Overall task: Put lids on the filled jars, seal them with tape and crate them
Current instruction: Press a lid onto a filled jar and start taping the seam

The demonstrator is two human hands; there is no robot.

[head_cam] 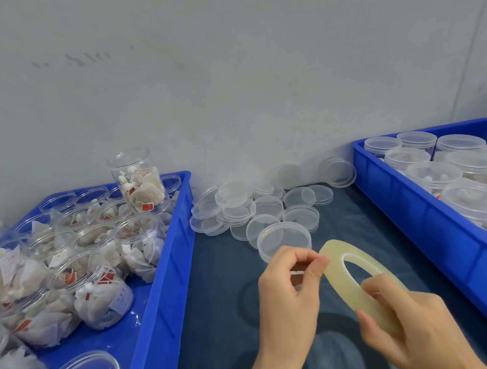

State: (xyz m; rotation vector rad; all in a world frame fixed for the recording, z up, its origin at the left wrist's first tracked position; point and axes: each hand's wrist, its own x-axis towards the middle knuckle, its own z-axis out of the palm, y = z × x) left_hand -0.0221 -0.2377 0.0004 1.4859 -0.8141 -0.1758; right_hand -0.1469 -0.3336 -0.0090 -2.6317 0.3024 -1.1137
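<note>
Two hands are seen in the head view over a dark table surface (pixel 217 279), with a roll of clear tape (pixel 345 285) held between them above it. The roll is gripped at its near edge by the right hand (pixel 413 326), whose fingers are curled through the ring and around its rim; the forearm enters from the lower right. The far edge of the roll is met by the left hand (pixel 288 286), raised from below with the wrist bent, its thumb and forefinger pressed together in a pinch at the rim, apparently on the tape end, though this cannot be told for certain. Just beyond the left hand, loose clear lids (pixel 257 207) are heaped on the table. Filled open jars (pixel 92 264) are crowded in the blue crate on the left (pixel 167 270), and lidded jars (pixel 449 171) are stood in the blue crate on the right (pixel 423 208).
</note>
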